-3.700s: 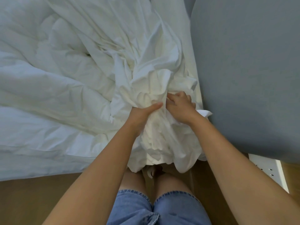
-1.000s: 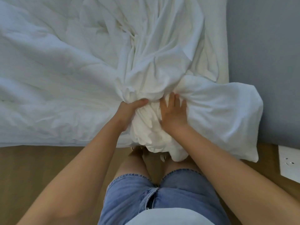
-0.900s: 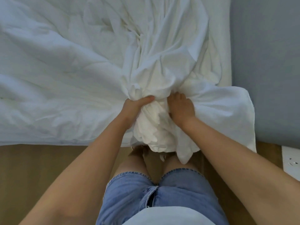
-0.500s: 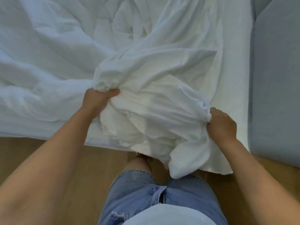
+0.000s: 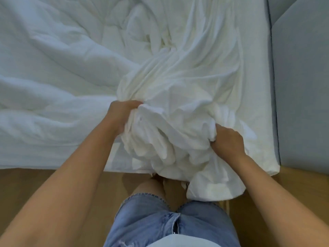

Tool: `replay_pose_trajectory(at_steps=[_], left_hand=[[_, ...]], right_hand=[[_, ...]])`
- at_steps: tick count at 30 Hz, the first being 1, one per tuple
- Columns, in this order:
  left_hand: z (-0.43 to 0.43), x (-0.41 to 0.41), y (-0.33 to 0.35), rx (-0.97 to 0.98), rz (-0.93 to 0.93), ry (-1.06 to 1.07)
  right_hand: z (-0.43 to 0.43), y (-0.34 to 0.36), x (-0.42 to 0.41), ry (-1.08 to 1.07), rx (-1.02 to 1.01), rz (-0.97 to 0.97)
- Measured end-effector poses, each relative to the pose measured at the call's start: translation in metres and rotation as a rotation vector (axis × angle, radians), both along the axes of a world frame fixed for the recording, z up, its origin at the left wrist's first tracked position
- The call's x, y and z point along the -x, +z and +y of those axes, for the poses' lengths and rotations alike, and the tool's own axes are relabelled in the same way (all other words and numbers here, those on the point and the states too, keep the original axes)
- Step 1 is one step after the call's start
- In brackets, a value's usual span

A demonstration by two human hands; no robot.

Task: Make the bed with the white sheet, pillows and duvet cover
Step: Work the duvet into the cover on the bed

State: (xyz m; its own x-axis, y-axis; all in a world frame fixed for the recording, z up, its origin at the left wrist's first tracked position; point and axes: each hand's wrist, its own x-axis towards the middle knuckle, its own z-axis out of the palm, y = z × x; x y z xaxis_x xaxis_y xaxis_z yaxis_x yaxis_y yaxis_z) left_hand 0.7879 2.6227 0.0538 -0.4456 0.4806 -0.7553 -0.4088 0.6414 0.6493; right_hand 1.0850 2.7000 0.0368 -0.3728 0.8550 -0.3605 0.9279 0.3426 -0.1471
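Fingers curled on both: left hand [image 5: 122, 114] & right hand [image 5: 227, 139] each grip the bunched white duvet cover [image 5: 170, 132], soft, creased cotton, heaped at bed [image 5: 44, 97] edge nr grey headboard [image 5: 302, 86]. 2 hands, 1 bundle.

Nothing readable is showing here: no text, labels, brands, numbers or signs anywhere in view.

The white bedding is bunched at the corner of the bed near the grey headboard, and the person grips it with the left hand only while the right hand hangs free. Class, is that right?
Not quite. The head view shows both hands gripping the bunched white bedding: the left hand and the right hand alike. The bedding is indeed bunched at the bed corner near the grey headboard.
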Motion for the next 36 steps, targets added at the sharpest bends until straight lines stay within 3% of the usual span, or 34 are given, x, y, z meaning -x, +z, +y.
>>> replay_pose_trajectory(at_steps=[2, 5, 8, 10, 13, 17, 19, 21, 25, 28, 30, 32, 34, 36], left_hand=[[-0.023, 0.012, -0.010, 0.086, 0.076, 0.098], [-0.042, 0.001, -0.026, 0.107, 0.187, -0.017], [-0.028, 0.006, -0.022, 0.112, 0.109, -0.164], [-0.005, 0.027, -0.015, 0.001, 0.063, -0.130], [0.046, 0.049, -0.012, -0.151, -0.005, -0.118], [0.121, 0.052, -0.021, 0.031, 0.141, -0.348], [0.148, 0.050, -0.029, 0.091, -0.018, -0.477], [0.168, 0.042, -0.037, 0.154, -0.140, -0.652], [0.186, 0.027, -0.060, 0.236, -0.031, -0.847], [0.180, 0.035, -0.078, 0.182, -0.197, -0.752], [0.177, 0.037, -0.094, 0.052, -0.260, -0.531], [0.178, 0.035, -0.106, -0.049, -0.211, -0.229], [0.177, 0.031, -0.112, -0.066, -0.239, -0.094], [0.179, 0.030, -0.111, -0.147, -0.393, -0.114]], right_hand=[[-0.019, 0.000, -0.013, -0.052, 0.085, -0.059], [-0.030, -0.003, 0.006, -0.069, 0.310, -0.086], [-0.011, 0.011, 0.026, 0.068, 0.565, -0.035], [0.013, 0.027, 0.040, 0.003, 0.663, 0.115], [0.052, 0.035, 0.086, -0.177, 0.442, 0.412], [0.097, 0.015, 0.161, -0.247, 0.160, 0.643], [0.120, -0.003, 0.187, -0.269, 0.183, 0.686], [0.144, -0.024, 0.205, -0.374, 0.248, 0.668], [0.181, -0.060, 0.224, -0.562, 0.411, 0.328], [0.196, -0.082, 0.237, -0.627, 0.578, 0.332], [0.201, -0.093, 0.243, -0.561, 0.559, 0.322], [0.204, -0.103, 0.248, -0.572, 0.444, 0.365], [0.202, -0.099, 0.243, -0.728, 0.496, 0.546], [0.199, -0.082, 0.234, -0.802, 0.629, 0.823]])
